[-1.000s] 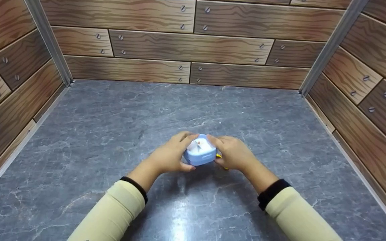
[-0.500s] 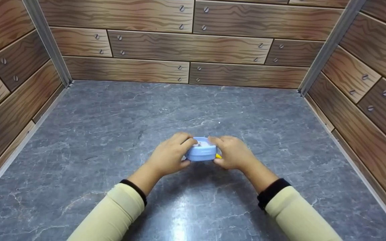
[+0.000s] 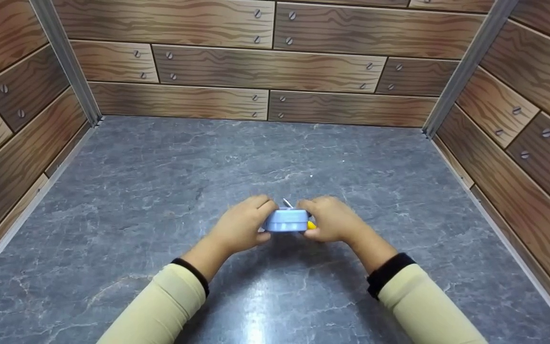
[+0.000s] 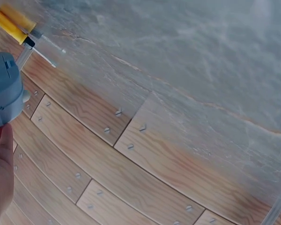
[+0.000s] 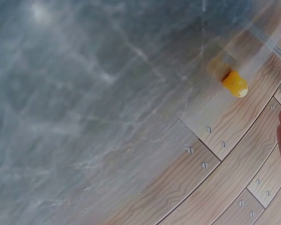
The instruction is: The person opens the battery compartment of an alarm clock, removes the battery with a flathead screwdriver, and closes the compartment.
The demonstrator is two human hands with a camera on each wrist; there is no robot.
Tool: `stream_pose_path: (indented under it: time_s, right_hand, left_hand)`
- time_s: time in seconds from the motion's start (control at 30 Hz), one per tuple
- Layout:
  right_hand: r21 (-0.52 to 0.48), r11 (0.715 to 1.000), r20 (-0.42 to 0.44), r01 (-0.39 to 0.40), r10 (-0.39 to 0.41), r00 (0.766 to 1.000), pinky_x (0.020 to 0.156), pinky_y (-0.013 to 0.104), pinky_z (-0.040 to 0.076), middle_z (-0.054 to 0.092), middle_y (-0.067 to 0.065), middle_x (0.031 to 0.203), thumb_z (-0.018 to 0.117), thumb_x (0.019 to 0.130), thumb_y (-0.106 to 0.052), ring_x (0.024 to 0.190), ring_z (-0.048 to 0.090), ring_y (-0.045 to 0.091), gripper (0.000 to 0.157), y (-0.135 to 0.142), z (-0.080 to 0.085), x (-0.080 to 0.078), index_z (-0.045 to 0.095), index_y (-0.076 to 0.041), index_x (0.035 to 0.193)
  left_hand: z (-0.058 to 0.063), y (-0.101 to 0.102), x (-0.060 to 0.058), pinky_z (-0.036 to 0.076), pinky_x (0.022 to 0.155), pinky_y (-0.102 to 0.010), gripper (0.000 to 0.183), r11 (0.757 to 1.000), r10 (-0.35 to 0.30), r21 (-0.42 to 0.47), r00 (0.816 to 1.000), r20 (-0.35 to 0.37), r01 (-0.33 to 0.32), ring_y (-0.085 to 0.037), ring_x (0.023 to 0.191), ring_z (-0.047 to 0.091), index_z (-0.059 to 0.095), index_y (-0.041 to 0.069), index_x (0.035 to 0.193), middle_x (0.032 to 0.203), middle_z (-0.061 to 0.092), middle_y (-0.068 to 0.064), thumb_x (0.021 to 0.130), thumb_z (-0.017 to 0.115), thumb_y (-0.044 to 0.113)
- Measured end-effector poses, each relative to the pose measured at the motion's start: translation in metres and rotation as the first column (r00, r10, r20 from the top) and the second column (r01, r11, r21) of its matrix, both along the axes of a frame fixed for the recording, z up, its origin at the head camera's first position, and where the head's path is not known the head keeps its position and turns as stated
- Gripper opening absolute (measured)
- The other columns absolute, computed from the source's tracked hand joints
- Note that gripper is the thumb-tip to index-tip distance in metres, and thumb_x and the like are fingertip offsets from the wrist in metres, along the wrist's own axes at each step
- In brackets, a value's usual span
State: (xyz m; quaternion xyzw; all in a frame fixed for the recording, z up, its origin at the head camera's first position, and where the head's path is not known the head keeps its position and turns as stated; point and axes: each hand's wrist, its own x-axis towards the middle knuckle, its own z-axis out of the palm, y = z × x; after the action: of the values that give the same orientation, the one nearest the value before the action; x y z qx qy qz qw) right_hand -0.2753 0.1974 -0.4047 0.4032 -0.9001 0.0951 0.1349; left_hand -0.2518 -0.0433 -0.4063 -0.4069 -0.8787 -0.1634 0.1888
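Light-blue case (image 3: 288, 220) with rounded corners is sitting between both hands near the middle of the grey marbled table (image 3: 184, 162), showing its long side to the head camera; whether it is touching the tabletop, the views are not making clear. At far left, a wood-patterned wall (image 3: 36, 86) is standing beside a grey metal post (image 3: 66, 59). Next, a pale yellow sleeve (image 3: 155, 301) with a black cuff (image 3: 195, 273) is leading to the left hand (image 3: 241, 222), which is gripping the case's left end, fingers curling over the upper edge and thumb resting low. In the left wrist view, a small white knob (image 4: 26, 95) is sticking out of the case. Partly hidden behind the case, a yellow-handled screwdriver (image 4: 28, 41) is lying on the table, its metal shaft (image 3: 288, 203) showing past the case's upper edge and its handle (image 3: 311, 225) peeking out just beside the right thumb. The right hand (image 3: 334, 220) is gripping the case's right end, fingers on top, thumb low. Its matching sleeve (image 3: 432, 306) is extending toward the lower right.
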Motion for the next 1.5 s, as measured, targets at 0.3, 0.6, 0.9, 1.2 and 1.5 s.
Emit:
stream_pose_path:
  time_s: [0.3, 0.6, 0.9, 1.2, 1.5]
  right_hand:
    - [-0.087, 0.996, 0.226, 0.003, 0.017, 0.974, 0.067, 0.029, 0.051, 0.064, -0.005, 0.086, 0.071, 0.069, -0.022, 0.078, 0.062, 0.014, 0.036, 0.004, 0.002, -0.002, 0.062, -0.014, 0.103]
    - [-0.282, 0.959, 0.367, -0.034, 0.141, 0.920, 0.076, 0.024, 0.052, 0.066, -0.002, 0.096, 0.072, 0.075, -0.017, 0.086, 0.063, 0.009, 0.036, 0.007, 0.000, -0.006, 0.061, -0.010, 0.109]
    - [-0.335, 0.942, 0.431, -0.007, 0.159, 0.888, 0.081, 0.023, 0.051, 0.066, 0.000, 0.104, 0.076, 0.074, -0.015, 0.093, 0.062, 0.012, 0.043, 0.011, -0.005, -0.008, 0.061, -0.009, 0.114]
    - [-0.292, 0.956, 0.471, 0.040, 0.107, 0.875, 0.077, 0.029, 0.053, 0.066, -0.001, 0.098, 0.073, 0.077, -0.020, 0.086, 0.062, 0.011, 0.035, 0.011, -0.004, -0.006, 0.061, -0.010, 0.108]
    - [-0.302, 0.951, 0.518, 0.074, 0.098, 0.850, 0.079, 0.026, 0.052, 0.065, -0.002, 0.103, 0.072, 0.078, -0.023, 0.090, 0.061, 0.011, 0.040, 0.012, -0.003, -0.005, 0.060, -0.012, 0.114]
  left_hand:
    - [0.001, 0.001, 0.000, 0.049, 0.080, -0.029, 0.046, 0.999, 0.009, 0.033, 0.997, 0.076, -0.012, -0.015, 0.088, 0.054, 0.056, 0.010, 0.108, 0.097, 0.056, 0.001, 0.068, 0.077, 0.019]
    - [0.003, -0.001, -0.003, 0.050, 0.077, -0.028, 0.044, 0.989, -0.001, 0.144, 0.985, 0.173, -0.025, -0.014, 0.085, 0.055, 0.058, 0.008, 0.108, 0.097, 0.058, 0.000, 0.069, 0.075, 0.018]
    - [0.005, 0.000, -0.003, 0.050, 0.074, -0.025, 0.043, 0.981, -0.020, 0.191, 0.961, 0.276, -0.035, -0.013, 0.083, 0.055, 0.058, 0.005, 0.108, 0.097, 0.058, -0.002, 0.070, 0.073, 0.019]
    - [0.005, 0.000, -0.004, 0.052, 0.079, -0.026, 0.047, 0.967, -0.047, 0.249, 0.931, 0.362, -0.048, -0.017, 0.092, 0.058, 0.057, 0.003, 0.115, 0.106, 0.059, -0.008, 0.073, 0.073, 0.018]
    - [0.005, 0.003, 0.001, 0.048, 0.087, -0.027, 0.055, 0.975, 0.004, 0.205, 0.925, 0.381, -0.089, -0.018, 0.106, 0.055, 0.049, 0.006, 0.129, 0.120, 0.055, -0.008, 0.080, 0.069, 0.023]
